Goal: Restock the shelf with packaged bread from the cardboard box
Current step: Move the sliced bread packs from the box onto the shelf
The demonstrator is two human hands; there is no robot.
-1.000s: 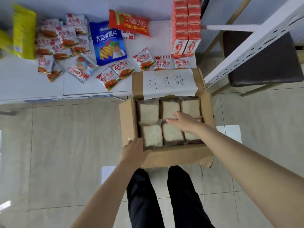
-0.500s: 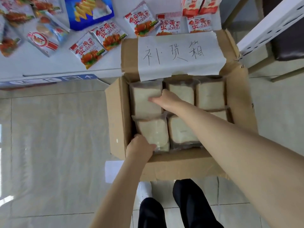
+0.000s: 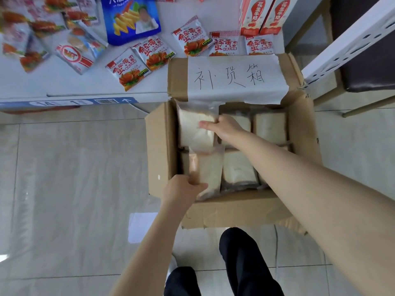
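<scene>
Cardboard box [image 3: 159, 146] sits open on the floor against the shelf [image 3: 64, 86], packed with bagged bread. The right hand [image 3: 226, 127] pinches the far-left bread pack [image 3: 195, 129], thumb on top. The left hand [image 3: 181, 189] grips the near-left bread pack [image 3: 210, 167], which is tilted up at the box's near edge.

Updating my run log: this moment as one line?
phase: grasping | left hand: grips near-left bread pack | right hand: grips far-left bread pack | packs in cardboard box
</scene>
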